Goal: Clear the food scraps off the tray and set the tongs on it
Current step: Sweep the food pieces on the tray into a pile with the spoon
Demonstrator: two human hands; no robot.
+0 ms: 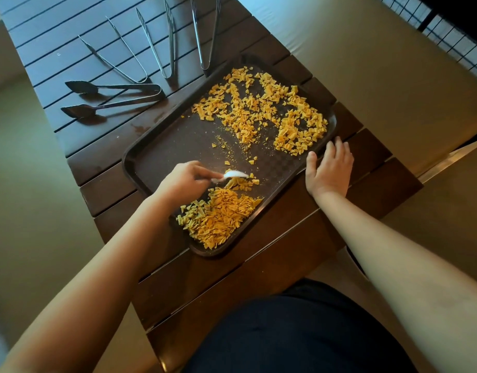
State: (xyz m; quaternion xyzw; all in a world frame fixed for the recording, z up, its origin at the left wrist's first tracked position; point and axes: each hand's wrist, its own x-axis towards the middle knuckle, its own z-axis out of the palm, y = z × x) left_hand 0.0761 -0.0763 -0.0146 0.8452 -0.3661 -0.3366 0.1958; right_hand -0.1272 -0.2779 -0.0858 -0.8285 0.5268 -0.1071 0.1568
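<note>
A dark brown tray [162, 146] lies at an angle on the slatted wooden table. Orange-yellow food scraps cover its far right part [261, 103], and a heap of scraps [218, 216] sits at its near corner. My left hand [183, 181] is over the tray, shut on a white plastic spoon [234, 174] whose bowl touches scraps just above the heap. My right hand [329, 168] rests on the tray's right rim, fingers spread, thumb on the inside. Several metal tongs lie on the table beyond the tray: one spoon-tipped pair [110, 99] at left, thinner pairs [162, 41] fanned out behind.
The dark wooden slatted table [286, 254] has its edges close to the tray on the left and right. A beige floor lies to the left, a beige cushioned surface [366, 63] to the right. My dark-clothed body is at the bottom.
</note>
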